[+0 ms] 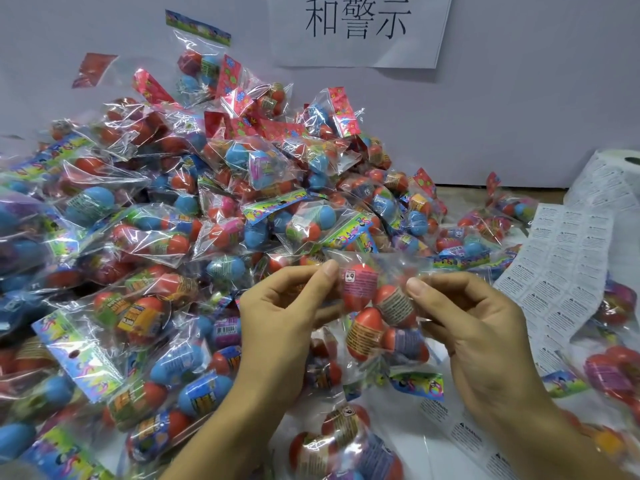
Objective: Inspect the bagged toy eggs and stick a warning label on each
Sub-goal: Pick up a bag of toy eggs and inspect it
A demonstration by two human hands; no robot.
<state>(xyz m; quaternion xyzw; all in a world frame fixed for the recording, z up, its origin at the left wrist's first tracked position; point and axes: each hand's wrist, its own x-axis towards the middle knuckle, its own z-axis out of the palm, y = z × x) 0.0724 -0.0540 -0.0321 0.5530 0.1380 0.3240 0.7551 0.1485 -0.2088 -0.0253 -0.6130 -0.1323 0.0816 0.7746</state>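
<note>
Both hands pinch one bag [375,306] of red eggs, the left hand [280,317] and right hand [474,327] at its sides, lifting it over the near surface [408,441] to check it. Labels [561,271] wait on the right. A big pile [166,220] sits left.

The held bag [377,306] is of clear film, and red eggs [360,289] banded in pink, tan and purple print are seen inside it. Blue and red eggs are heaped in the pile [207,220], under header cards [341,110] patterned red with flowers or in rainbow colours. White label sheets [561,268] are printed black.
</note>
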